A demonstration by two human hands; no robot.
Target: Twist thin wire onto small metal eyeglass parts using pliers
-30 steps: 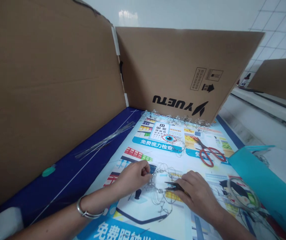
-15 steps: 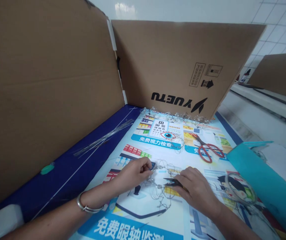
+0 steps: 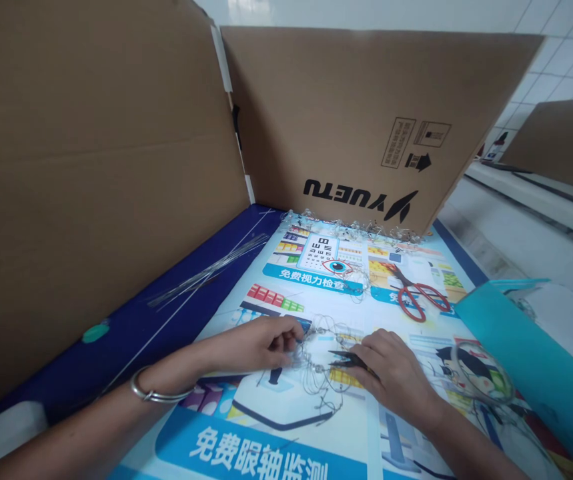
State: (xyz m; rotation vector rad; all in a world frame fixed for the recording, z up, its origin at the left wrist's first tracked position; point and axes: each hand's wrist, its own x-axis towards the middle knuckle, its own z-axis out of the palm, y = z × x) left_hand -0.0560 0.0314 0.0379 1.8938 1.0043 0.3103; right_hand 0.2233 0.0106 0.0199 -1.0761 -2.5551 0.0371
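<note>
a wire tangle [image 3: 322, 373] was found just between the left hand [image 3: 261, 345], fingers curled, and the right hand [image 3: 393, 373], fingers clamped on black snips [image 3: 347, 361]

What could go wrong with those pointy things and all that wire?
The black pointed snips in the right hand are close to the left hand, so they might nick its fingers. The ends of the thin wire tangle could scratch skin. The wire might also catch on the metal bangle if that wrist moves nearer.
</note>
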